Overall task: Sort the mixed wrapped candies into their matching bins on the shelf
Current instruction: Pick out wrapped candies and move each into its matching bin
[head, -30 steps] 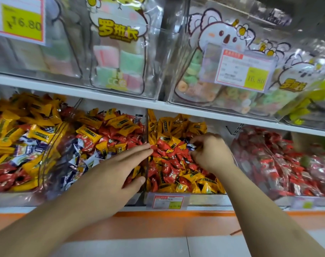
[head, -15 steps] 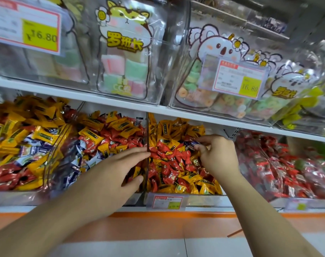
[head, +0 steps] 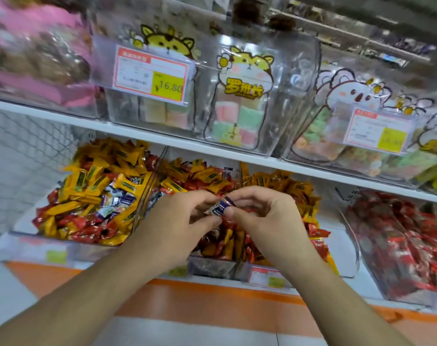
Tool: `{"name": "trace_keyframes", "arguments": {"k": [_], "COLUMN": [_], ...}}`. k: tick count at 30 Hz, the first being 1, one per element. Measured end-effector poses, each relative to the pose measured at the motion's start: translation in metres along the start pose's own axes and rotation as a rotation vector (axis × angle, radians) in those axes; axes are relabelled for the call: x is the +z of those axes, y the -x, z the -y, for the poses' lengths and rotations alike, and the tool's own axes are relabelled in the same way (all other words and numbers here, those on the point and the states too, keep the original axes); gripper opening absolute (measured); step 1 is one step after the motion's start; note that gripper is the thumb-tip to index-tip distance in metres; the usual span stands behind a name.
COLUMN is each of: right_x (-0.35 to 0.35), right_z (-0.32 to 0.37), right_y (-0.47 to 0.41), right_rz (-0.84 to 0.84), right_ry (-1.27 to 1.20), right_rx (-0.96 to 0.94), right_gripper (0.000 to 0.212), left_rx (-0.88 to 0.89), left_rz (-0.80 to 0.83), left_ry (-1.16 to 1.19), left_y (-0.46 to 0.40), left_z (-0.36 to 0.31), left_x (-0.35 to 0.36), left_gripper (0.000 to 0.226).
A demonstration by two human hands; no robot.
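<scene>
Both hands meet in front of the middle bins of the lower shelf (head: 274, 164), sharing one small blue-and-white candy (head: 220, 208). The left hand (head: 180, 218) pinches its near-left end between thumb and curled fingers, and the right hand (head: 262, 211) pinches the other end, fingers curled. The candy hangs just above the bins, touching none of them. The sorting looks far from finished: the left bin (head: 92, 193) still mixes yellow, red and blue-white wrappers, and the two middle bins (head: 212, 245) mix yellow with red. Only the right bin (head: 399, 243) appears all red. The held piece probably belongs with the other blue-white candies at the left.
</scene>
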State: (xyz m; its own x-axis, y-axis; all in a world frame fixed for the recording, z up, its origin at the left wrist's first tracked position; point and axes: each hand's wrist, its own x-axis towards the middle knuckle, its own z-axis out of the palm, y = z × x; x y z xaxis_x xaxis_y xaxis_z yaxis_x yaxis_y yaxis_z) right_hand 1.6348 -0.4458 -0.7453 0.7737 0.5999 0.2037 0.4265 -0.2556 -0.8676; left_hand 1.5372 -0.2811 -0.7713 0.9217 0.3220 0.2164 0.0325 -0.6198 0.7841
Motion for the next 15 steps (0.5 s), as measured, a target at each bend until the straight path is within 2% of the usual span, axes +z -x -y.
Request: {"name": "trace_keyframes", "arguments": {"k": [4,6,9,12,15], "right_x": [0.009,0.005,-0.014,-0.045,-0.072], "right_z": [-0.004,-0.014,-0.032,-0.050,-0.074], "right_y": [-0.003,-0.007,-0.016,-0.023,-0.026], "right_rz": [0.055,0.035,-0.104,-0.282,-0.305], "right_ry": [0.065,0.163,0.331,0.498,0.718], "right_rx": [0.045,0.035,0.024,0.068,0.114], "right_gripper": [0.021,0.023,0.026,0.029,0.032], "left_rx": [-0.044,-0.056,-0.067,0.013,0.112], "left_rz": [-0.066,-0.072,-0.006,0.044,0.113], "left_ry": [-0.148,-0.271,-0.375,-0.349,-0.293], "left_y": [0.003,0.003,0.002,0.004,0.003], "left_z": [0.012,0.017,0.020,0.015,0.008], "left_x": [-0.017,-0.025,-0.026,-0.017,-0.002], "left_gripper": [0.025,0.040,0.062,0.058,0.055]}}
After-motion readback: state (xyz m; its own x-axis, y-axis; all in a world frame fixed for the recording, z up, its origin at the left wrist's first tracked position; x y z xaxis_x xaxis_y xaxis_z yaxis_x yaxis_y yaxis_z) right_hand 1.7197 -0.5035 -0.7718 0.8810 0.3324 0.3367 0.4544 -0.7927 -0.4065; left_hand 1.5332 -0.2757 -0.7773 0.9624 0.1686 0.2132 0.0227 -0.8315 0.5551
